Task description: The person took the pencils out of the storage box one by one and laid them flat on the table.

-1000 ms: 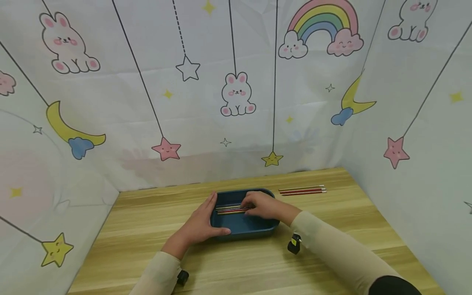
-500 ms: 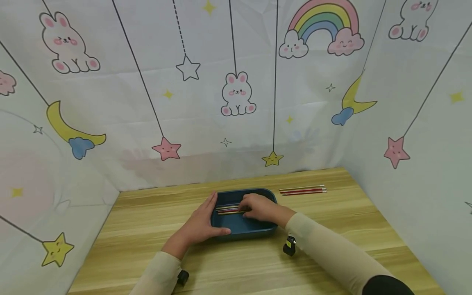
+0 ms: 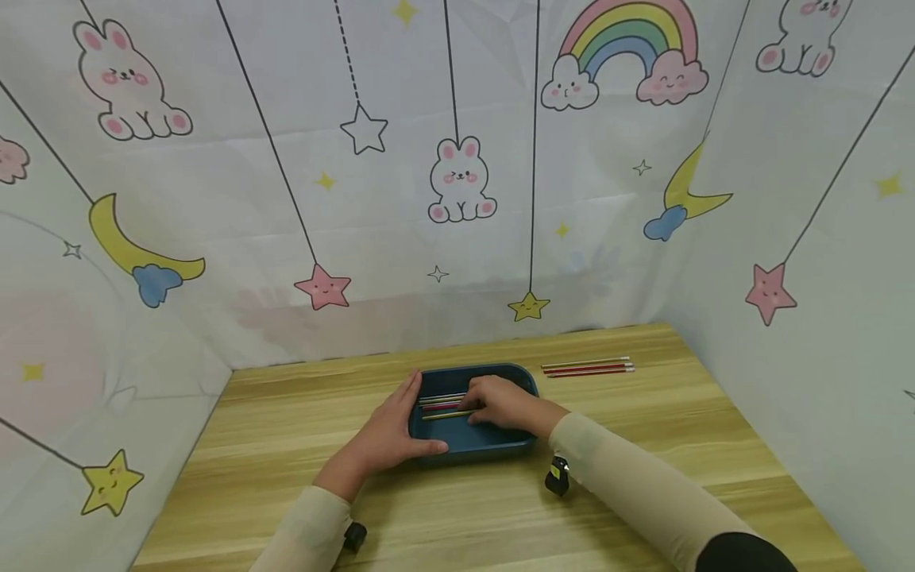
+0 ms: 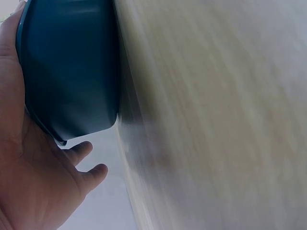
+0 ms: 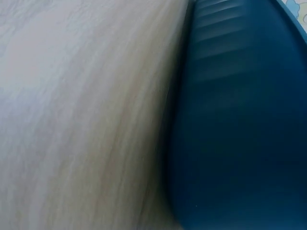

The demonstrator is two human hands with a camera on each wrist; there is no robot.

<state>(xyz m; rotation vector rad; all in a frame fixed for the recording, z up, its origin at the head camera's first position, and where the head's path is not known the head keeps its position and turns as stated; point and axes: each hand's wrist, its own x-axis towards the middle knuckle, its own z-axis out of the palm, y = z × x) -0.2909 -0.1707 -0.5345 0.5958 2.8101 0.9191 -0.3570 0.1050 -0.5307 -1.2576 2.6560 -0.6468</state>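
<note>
The blue tray is touched at its left end by the spread left hand. Inside, pencils are reached by the bent fingers of the right hand; whether any is pinched cannot be told. Other pencils are laid just beside it.

I am at a wood-grain table in a small curtained-off booth: white sheeting printed with bunnies, stars and a rainbow hangs behind the table and along both its sides.
</note>
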